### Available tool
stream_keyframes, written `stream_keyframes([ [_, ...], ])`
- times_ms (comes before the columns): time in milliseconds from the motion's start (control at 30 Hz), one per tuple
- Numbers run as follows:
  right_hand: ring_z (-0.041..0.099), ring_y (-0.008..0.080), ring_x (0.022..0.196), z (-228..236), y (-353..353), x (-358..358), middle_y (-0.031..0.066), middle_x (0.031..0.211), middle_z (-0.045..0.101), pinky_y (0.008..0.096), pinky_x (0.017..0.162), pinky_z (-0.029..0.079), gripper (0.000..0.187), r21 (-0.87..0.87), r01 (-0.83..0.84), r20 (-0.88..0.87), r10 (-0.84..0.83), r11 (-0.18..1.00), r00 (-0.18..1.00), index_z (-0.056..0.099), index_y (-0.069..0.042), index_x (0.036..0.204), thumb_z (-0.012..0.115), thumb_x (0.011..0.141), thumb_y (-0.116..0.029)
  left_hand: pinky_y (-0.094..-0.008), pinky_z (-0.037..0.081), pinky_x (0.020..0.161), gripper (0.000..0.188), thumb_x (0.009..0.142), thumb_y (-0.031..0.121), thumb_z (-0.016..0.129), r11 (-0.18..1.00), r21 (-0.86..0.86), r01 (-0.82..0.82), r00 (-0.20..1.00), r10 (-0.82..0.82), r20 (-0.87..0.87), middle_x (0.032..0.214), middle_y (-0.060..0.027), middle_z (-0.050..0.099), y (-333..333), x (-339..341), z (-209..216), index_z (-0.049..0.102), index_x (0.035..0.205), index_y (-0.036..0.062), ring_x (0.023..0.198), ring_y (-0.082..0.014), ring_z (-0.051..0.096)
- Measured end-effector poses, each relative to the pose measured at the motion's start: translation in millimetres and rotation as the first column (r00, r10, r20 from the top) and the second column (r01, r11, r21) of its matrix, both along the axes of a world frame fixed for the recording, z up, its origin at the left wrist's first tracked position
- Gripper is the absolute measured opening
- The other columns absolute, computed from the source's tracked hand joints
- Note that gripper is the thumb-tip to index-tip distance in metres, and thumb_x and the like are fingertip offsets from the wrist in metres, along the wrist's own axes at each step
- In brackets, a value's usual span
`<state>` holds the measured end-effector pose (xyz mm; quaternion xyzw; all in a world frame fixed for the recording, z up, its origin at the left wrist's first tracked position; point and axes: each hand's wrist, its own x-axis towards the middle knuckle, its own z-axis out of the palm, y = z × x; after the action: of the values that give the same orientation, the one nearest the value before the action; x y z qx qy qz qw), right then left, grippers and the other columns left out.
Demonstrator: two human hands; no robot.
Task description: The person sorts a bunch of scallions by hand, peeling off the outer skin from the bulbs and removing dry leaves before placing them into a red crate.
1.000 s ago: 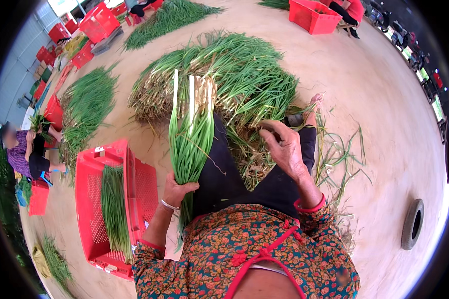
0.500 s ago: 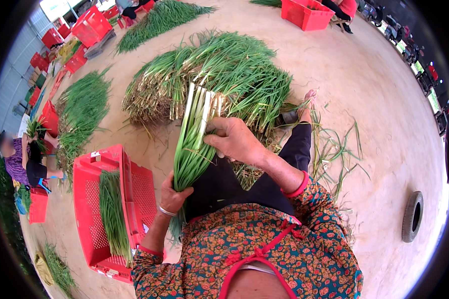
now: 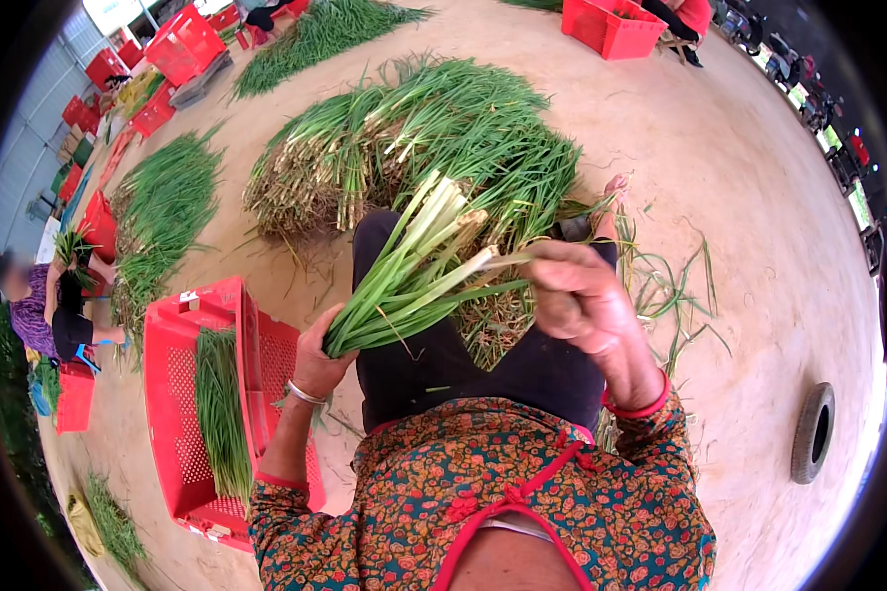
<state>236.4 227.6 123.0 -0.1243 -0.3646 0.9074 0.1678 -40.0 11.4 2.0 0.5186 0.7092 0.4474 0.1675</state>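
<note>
Your left hand [image 3: 317, 362] is closed around the green end of a bunch of spring onions [image 3: 411, 271], and the bunch leans up and to the right, above your dark trousers [image 3: 463, 364]. The white stalk ends fan out at the top of the bunch, in front of the big pile of spring onions [image 3: 414, 148] that lies on the floor [image 3: 719, 177] just ahead of your knees. Your right hand [image 3: 583, 295] is at the upper right side of the bunch; the fingers [image 3: 552, 258] are curled and pinch one pale stalk that sticks out sideways. How firmly they hold it is not sure, because the hand is a little blurred.

On your left, a red crate [image 3: 182, 394] stands on the floor, just beside your leg, and a row of cleaned green onions [image 3: 222, 414] lies inside it. Loose green leaves [image 3: 675, 295] are scattered on the floor at your right side. Another long heap of onions [image 3: 163, 212] lies further left, well apart from you, and near it, at the left edge, another person [image 3: 44, 310] sits. More red crates [image 3: 611, 22] stand at the far side of the floor. A dark tyre [image 3: 813, 431] lies at the right.
</note>
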Motion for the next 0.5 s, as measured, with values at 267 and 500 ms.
stream_keyframes([
  [267,0.034,0.0064,0.037,-20.9,110.3,153.8,-0.0003,0.055,0.046,0.0215,0.037,0.026,0.024,-0.077,0.688,-0.636,-0.567,0.721,0.523,0.047,0.005,0.112,0.049,0.090,-0.005,-0.0283,0.050,0.068,0.054,0.056,-0.009,0.068,0.989,-0.113,0.090,0.674,0.023,0.738,0.096,-0.0069,0.065,-24.7,7.4,-10.5,0.060,0.109,-0.0015,0.074,-0.0144,0.059],
  [500,0.053,0.0100,0.051,-100.4,91.3,77.8,0.0033,0.062,0.061,0.0258,0.051,0.044,0.024,0.952,0.108,0.218,-0.885,0.285,0.412,0.062,-0.005,0.108,0.060,0.086,-0.013,-0.0322,0.048,0.055,0.066,0.052,0.007,0.068,0.998,-0.021,0.059,0.468,-0.010,0.884,0.103,-0.0155,0.063,-13.0,28.4,3.0,0.054,0.115,-0.0048,0.061,-0.0227,0.059],
])
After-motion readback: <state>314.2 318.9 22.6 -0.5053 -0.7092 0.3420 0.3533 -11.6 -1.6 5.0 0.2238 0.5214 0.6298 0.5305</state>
